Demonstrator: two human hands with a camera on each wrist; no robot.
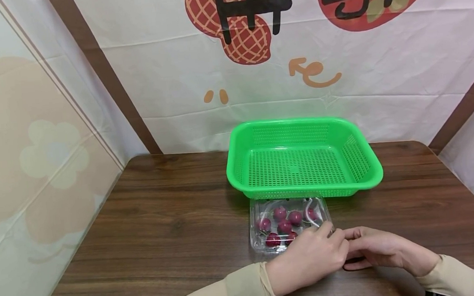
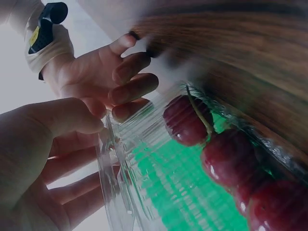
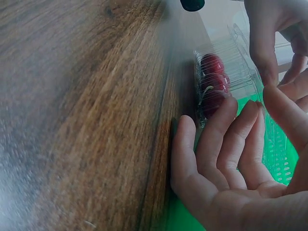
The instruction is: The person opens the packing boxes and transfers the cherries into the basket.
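Observation:
A clear plastic clamshell box (image 1: 256, 234) with several dark red cherries (image 1: 284, 227) inside sits on the table, just in front of the green basket. My left hand (image 1: 310, 257) reaches over the box's near right corner and pinches its rim between thumb and fingers. At the same side, the right hand (image 1: 380, 248) has thumb and fingertips on the rim, close beside the left one. A green stem (image 2: 199, 113) shows on one cherry in the left wrist view. The left hand hides part of the box's right end in the head view.
The green perforated basket (image 1: 232, 166) stands behind the box, near the table's back edge. Brown wood tabletop (image 1: 152, 236) extends to both sides. A printed cloth (image 1: 170, 134) hangs behind the table, and another covers the left side.

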